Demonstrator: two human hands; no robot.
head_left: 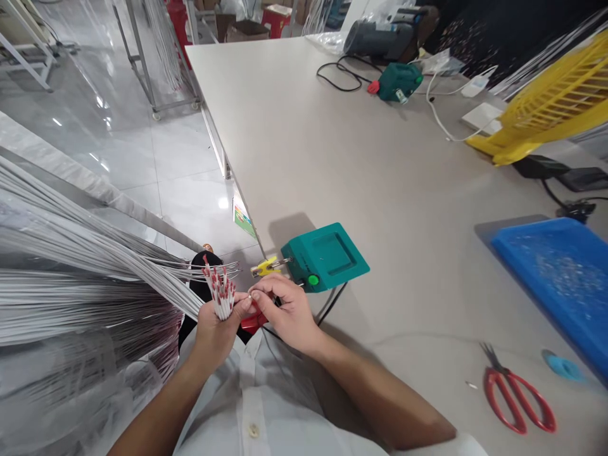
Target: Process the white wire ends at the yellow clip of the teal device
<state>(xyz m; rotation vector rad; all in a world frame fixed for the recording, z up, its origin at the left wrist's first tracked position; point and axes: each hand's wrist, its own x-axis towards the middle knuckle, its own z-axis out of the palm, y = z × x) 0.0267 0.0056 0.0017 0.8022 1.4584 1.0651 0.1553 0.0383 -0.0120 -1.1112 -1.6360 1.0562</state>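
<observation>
Down at the lower centre of the frame, the left hand (212,330) has its fingers wrapped round a bundle of white wires (221,296), and there it stands, near upright, red tips (226,276) bristling at the top! Just to the right, the right hand (289,318) comes in close, thumb and forefinger pinched together on a small white tip (250,296), right where the fingertips of both hands meet; what that tip belongs to is too small to tell. Over on the left side, long pale strands (118,246) sweep in from the frame's edge towards the left hand. Just above the right hand, a teal device (327,253) sits at the near edge of the table (403,202), showing a bright green button (313,279), with a yellow clip (265,267) beside it at the upper left of that hand, and a black cable (334,303) running down below. Out to the lower right, red-handled scissors (517,396) lie with their blades pointing up the frame, a small scrap (471,384) near them, a blue tray (522,253) at the right edge. And up top, a yellow fan (553,104) fills the upper right corner, with a second green device (399,81) and a dark grey machine (380,39) left of it!
</observation>
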